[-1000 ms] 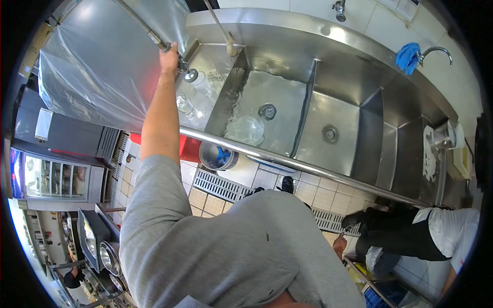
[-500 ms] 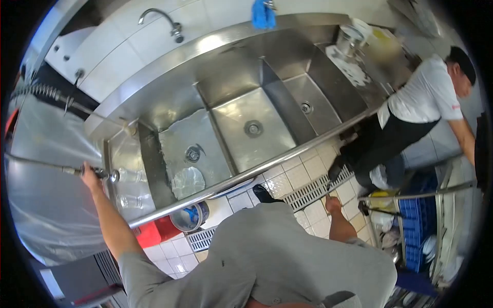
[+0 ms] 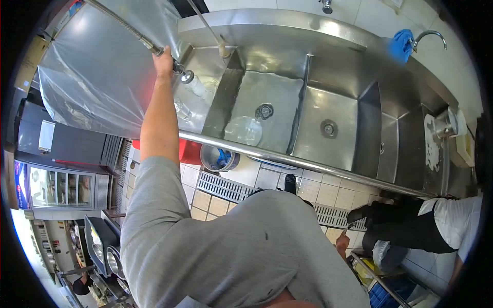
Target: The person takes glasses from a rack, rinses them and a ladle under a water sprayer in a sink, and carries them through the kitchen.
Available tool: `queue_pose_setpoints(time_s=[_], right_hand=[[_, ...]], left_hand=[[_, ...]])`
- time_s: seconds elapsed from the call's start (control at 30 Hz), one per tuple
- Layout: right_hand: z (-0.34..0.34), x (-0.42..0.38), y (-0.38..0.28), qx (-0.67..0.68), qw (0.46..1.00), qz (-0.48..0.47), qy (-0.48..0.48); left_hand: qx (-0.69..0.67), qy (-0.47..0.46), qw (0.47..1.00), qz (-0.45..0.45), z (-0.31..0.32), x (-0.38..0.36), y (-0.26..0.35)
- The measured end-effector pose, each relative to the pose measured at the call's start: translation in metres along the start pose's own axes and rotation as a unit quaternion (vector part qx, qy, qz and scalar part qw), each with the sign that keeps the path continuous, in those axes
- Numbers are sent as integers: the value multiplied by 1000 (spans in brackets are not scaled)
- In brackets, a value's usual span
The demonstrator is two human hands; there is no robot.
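Whereas half a second ago the long three-basin brushed-steel sink (image 3: 287, 18) lay further left and a white-shirted person (image 3: 403, 227) showed head and all, the view has swung left, leaving that person's clothed body at near right. Glossy translucent plastic sheeting (image 3: 97, 77) drapes the far left, hiding what it covers, while the wearer's grey-clad torso (image 3: 231, 246) blocks much of the beige-tiled floor (image 3: 326, 194). Under the sink's rounded near rail are a red plastic container (image 3: 190, 152) and a pale round bucket (image 3: 229, 162) with something blue inside. Clear cylindrical glass vessels (image 3: 198, 88) are on the left drainboard; just beside them is the shiny metal sprayer (image 3: 178, 68), the left hand's (image 3: 163, 62) fingers still clamped round it. At near right, the right hand (image 3: 342, 242) is beside the torso; I cannot tell whether its fingers are apart.
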State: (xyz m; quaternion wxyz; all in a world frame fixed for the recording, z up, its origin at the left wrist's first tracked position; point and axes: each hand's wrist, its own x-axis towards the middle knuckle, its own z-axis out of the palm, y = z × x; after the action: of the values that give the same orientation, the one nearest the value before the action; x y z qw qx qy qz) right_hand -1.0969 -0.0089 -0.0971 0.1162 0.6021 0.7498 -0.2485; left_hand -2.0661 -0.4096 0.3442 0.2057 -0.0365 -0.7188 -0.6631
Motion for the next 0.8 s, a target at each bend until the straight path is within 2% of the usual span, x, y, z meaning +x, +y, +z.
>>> queue_pose_setpoints(time_s=[0.03, 0.07, 0.13, 0.17, 0.2, 0.23, 0.27, 0.3, 0.37, 0.47, 0.53, 0.57, 0.6, 0.63, 0.67, 0.7, 0.73, 0.77, 0.8], right_hand=[[-1, 4, 4, 1, 1000, 3, 4], [-6, 5, -1, 18, 1000, 11, 0], [-13, 7, -7, 12, 1000, 27, -2], [-15, 7, -9, -8, 999, 39, -2], [-2, 15, 5, -50, 999, 10, 7], [9, 19, 19, -93, 995, -16, 11], [-5, 12, 7, -72, 997, -21, -10], [-45, -11, -38, 58, 986, 147, -53], [-31, -10, -29, 49, 988, 141, -38], [-32, -26, -36, 54, 988, 137, -41], [-33, -27, -46, 87, 982, 161, -34], [-17, -19, -34, 25, 992, 112, -47], [17, -1, 1, -37, 996, 50, -60], [40, 12, 27, -119, 990, -81, -2], [18, -1, 1, -59, 997, 1, -55], [43, 11, 26, -102, 993, -51, -18], [59, 22, 45, -140, 985, -96, 24], [52, 24, 34, -144, 983, -110, 23], [40, 12, 24, -62, 996, -66, 12]], left_hand=[[9, -3, 1000, -29, 5, -6, 6], [85, -21, 996, -4, -3, 23, -25], [203, 10, 979, 19, -10, 27, -37], [317, -25, 947, 44, -17, 37, -47], [230, -95, 967, -63, -18, 34, -33], [176, -60, 982, -39, -16, 42, -48], [12, -34, 998, -53, -1, 13, -21], [-11, -91, 995, -36, -6, 26, -31], [-54, -27, 998, 1, 5, 5, -12], [-16, -39, 999, -9, -4, 7, -12], [4, -51, 998, -48, -7, 8, -11], [-1, -49, 997, -64, -6, 0, -4], [69, -64, 995, -44, -14, 9, -14], [135, -56, 989, -32, -21, 25, -27], [182, 19, 981, 70, -22, 41, -52], [124, -26, 992, -2, -13, -9, 5], [104, -18, 994, 41, -18, 32, -39], [67, -22, 997, 26, -21, 33, -38], [27, -31, 999, 12, -17, 26, -36]])
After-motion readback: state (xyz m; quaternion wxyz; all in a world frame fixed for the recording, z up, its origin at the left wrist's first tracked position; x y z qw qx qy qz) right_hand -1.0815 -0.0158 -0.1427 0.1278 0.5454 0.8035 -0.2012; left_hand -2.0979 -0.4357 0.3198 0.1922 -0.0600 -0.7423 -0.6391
